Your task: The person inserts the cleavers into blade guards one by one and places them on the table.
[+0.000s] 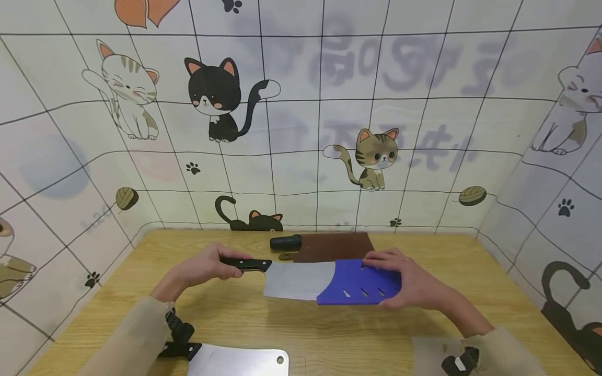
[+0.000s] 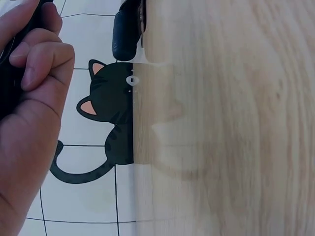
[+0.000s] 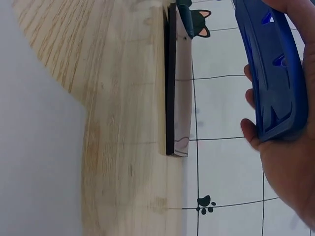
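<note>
A cleaver [image 1: 298,280] hangs level above the table, its black handle gripped by my left hand [image 1: 209,269]. Over the far part of its blade sits a blue slotted blade cover [image 1: 359,282]. My right hand [image 1: 414,282] holds that cover at its outer end, thumb below and fingers above. In the right wrist view the blue cover [image 3: 275,69] lies between my fingers and palm. The left wrist view shows my left hand [image 2: 42,83] with fingers curled round the black handle.
Behind, a brown cleaver-shaped sheath [image 1: 336,246] with a black handle [image 1: 285,243] lies near the wall. A second cleaver [image 1: 240,361] lies at the front left of the wooden table [image 1: 226,318]. A whitish sheet [image 1: 430,355] lies at the front right. Cat-printed walls [image 1: 301,125] enclose the table.
</note>
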`<state>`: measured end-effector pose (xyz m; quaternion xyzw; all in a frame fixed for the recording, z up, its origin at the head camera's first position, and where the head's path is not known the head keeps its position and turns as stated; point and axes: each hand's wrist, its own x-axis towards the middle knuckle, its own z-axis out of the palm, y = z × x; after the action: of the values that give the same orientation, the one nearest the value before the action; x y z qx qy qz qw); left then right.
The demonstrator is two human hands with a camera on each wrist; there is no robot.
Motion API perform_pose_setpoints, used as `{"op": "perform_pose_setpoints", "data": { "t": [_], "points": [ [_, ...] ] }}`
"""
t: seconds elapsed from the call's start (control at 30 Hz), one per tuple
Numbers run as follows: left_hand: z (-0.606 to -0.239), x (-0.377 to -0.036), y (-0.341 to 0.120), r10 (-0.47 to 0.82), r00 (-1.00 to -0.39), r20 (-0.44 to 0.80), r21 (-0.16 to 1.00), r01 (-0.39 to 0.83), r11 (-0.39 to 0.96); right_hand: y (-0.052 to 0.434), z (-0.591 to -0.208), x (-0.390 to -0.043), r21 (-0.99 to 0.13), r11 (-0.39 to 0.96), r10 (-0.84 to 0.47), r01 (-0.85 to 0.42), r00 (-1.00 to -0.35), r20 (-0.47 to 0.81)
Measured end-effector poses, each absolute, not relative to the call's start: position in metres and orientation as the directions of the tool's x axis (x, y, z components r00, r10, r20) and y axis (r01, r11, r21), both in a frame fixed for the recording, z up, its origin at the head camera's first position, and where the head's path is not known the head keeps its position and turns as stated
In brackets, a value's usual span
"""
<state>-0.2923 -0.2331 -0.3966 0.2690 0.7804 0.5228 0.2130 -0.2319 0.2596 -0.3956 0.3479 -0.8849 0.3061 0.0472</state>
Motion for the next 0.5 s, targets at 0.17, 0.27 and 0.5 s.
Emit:
{"op": "perform_pose_setpoints", "data": {
  "t": [0.17,0.27,0.5],
  "points": [
    [-0.395,-0.292,-0.232,0.628,-0.776,-0.046,0.923,0.207,0.324,0.256,-0.392,-0.230,-0.510,0.539,-0.610,-0.671,-0.728,0.313],
    [-0.395,-0.287,-0.227,0.586,-0.809,-0.028,0.905,0.228,0.359,0.254,-0.392,-0.232,-0.494,0.554,-0.591,-0.670,-0.735,0.334],
    [-0.399,-0.281,-0.210,0.508,-0.861,0.003,0.889,0.235,0.393,0.244,-0.397,-0.236,-0.508,0.636,-0.492,-0.581,-0.812,0.312]
  ]
}}
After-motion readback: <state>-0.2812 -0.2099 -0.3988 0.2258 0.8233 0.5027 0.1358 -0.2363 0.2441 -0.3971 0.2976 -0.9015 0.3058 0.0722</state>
